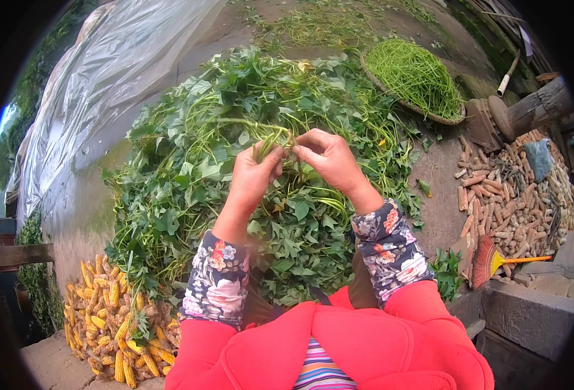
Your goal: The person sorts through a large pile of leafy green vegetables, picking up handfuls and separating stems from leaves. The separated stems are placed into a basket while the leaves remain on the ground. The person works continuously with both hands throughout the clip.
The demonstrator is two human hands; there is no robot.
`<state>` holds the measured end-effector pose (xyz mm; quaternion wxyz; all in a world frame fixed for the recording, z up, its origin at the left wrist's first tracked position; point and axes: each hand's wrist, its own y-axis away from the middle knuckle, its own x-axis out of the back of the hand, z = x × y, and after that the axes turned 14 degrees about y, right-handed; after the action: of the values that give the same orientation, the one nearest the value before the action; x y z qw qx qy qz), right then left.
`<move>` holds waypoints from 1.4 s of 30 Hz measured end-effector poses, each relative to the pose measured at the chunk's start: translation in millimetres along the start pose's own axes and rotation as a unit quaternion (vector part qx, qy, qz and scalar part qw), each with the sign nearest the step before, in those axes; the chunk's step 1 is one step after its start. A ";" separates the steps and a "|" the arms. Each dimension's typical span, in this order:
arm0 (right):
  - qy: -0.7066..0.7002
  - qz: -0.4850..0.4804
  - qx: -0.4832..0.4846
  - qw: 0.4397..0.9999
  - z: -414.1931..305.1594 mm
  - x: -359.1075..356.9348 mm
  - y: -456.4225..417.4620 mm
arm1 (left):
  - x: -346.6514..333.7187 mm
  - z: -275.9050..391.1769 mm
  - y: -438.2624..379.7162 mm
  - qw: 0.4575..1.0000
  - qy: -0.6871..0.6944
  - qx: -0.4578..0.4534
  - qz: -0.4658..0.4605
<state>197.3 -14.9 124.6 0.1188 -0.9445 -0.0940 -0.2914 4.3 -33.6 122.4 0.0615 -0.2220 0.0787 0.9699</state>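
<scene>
A large heap of leafy green vines (194, 161) lies before me. Above its middle, my left hand (257, 170) is closed on a small bunch of green stems (267, 145). My right hand (323, 158) pinches the same vine piece at its right end, thumb and forefinger together, close beside the left fingertips. A longer pale stem (252, 122) runs from there to the left, above the leaves. At the heap's upper right stands a round woven basket (389, 91) filled with thin bare green stems (411, 73).
Yellow corn cobs (104, 312) lie in a pile at lower left. Stripped corncobs (506, 209) are heaped at right, beside a red broom (484, 261) with an orange handle and a wooden post (535, 107). Clear plastic sheeting (116, 63) hangs at upper left. More stems lie scattered beyond the heap.
</scene>
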 end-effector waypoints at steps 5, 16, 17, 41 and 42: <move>0.197 0.086 0.094 0.972 -3.4 6.9 0.0 | 1.7 14.3 3.6 0.998 0.025 0.053 -0.005; 0.181 0.134 0.008 0.974 24.8 21.2 -10.0 | 43.5 50.1 15.4 0.979 0.192 -0.030 0.060; 0.190 0.143 0.024 0.971 24.0 20.5 -10.6 | 40.6 45.2 13.7 0.983 0.166 -0.026 0.072; -0.278 0.057 -0.118 0.952 20.9 46.5 -4.9 | 130.9 52.4 1.9 0.936 0.282 -0.098 0.185; -0.290 0.062 -0.126 0.947 25.1 52.8 -2.8 | 135.0 51.8 -1.6 0.925 0.296 -0.122 0.204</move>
<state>252.8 0.5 135.2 -0.0159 -0.9995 -0.0282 -0.0066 -137.9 -11.4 108.8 -0.1915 -0.4843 0.0182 0.8535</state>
